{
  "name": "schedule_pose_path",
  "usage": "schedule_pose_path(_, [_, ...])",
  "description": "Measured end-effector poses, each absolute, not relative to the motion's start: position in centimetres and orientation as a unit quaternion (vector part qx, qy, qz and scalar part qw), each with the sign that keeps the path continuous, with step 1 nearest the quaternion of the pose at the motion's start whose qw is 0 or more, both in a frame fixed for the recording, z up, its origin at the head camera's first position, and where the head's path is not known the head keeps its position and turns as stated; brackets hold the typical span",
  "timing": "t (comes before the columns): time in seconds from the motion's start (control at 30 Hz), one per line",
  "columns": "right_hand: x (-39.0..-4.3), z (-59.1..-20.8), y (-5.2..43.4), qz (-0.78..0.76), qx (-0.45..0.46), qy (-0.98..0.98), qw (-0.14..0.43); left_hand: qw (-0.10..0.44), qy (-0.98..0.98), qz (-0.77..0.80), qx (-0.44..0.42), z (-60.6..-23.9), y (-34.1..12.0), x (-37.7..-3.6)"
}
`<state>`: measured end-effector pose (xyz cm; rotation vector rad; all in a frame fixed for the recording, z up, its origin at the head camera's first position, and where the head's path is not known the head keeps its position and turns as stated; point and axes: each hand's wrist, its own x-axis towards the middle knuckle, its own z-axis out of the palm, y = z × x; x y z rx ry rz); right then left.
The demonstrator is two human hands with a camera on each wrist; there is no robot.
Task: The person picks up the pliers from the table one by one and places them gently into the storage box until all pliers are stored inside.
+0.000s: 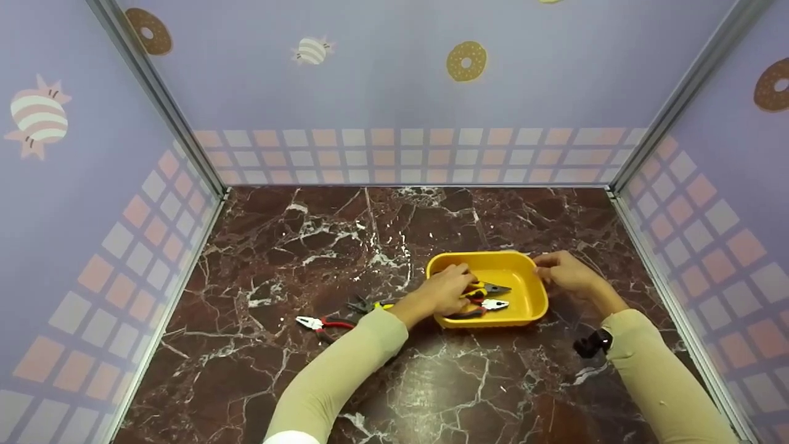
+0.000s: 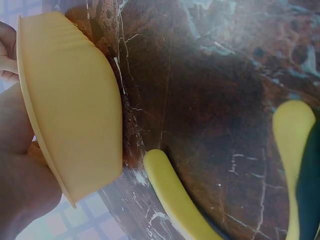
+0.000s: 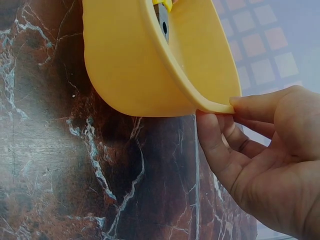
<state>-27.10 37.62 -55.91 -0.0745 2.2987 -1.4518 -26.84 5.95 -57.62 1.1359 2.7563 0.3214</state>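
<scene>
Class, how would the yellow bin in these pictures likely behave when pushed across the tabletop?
The yellow bin is probably stiff: its wall shows no bend where the right hand pinches the rim. It looks likelier to slide than tip, being low and wide on a glossy tabletop. The silver-nosed pliers inside might shift, as nothing visible fastens them.
</scene>
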Motion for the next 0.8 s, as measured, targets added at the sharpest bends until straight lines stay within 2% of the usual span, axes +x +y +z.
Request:
schedule_pose_path(0.5, [-27.0,-56.1,37.4,-0.533,-0.026,0.818,0.215,0.083,0.917,0.123,0.371,-57.1,5.6,-27.1])
schedule_pose_path(0.8, [-26.9,-56.1,37.5,-0.533,-0.027,0.819,0.210,0.098,0.906,0.119,0.395,-55.1,4.3,-27.1])
